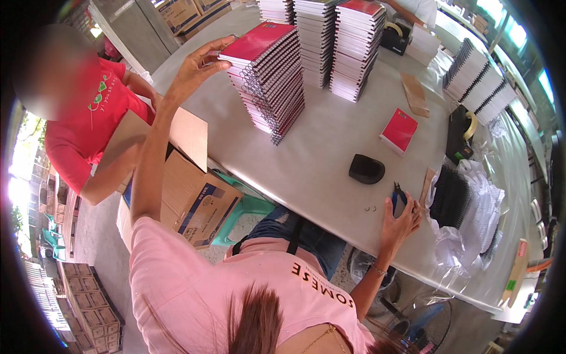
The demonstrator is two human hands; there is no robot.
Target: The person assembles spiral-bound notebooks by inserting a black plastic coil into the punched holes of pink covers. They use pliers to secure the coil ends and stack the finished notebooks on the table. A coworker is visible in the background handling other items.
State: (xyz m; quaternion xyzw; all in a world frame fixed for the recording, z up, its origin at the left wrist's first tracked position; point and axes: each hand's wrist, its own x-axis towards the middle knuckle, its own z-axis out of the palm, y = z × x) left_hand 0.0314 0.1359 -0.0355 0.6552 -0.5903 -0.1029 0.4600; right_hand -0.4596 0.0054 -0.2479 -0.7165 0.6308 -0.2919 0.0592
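Observation:
A tall stack of red-covered spiral notebooks (pixel 268 76) stands on the table in front of me, its coil edges facing right and toward me. My left hand (pixel 203 62) reaches up to the stack's left corner, thumb and fingers closed around the edge of the top notebook. At the table's near right, my right hand (pixel 402 223) is wrapped around small pliers (pixel 398 196) with blue handles, their dark jaws pointing away from me. Two tiny wire bits (pixel 370 209) lie left of that hand. Beyond them sits a black computer-mouse-like object (pixel 367 169).
More notebook stacks (pixel 355 50) stand behind. A small red booklet (pixel 399 131) lies mid-table. Rightward are a black tape dispenser (pixel 458 135), black coils (pixel 451 197) in plastic and leaning notebooks (pixel 477 82). A person in red (pixel 97 124) stands left, near an open carton (pixel 191 197) on a green stool.

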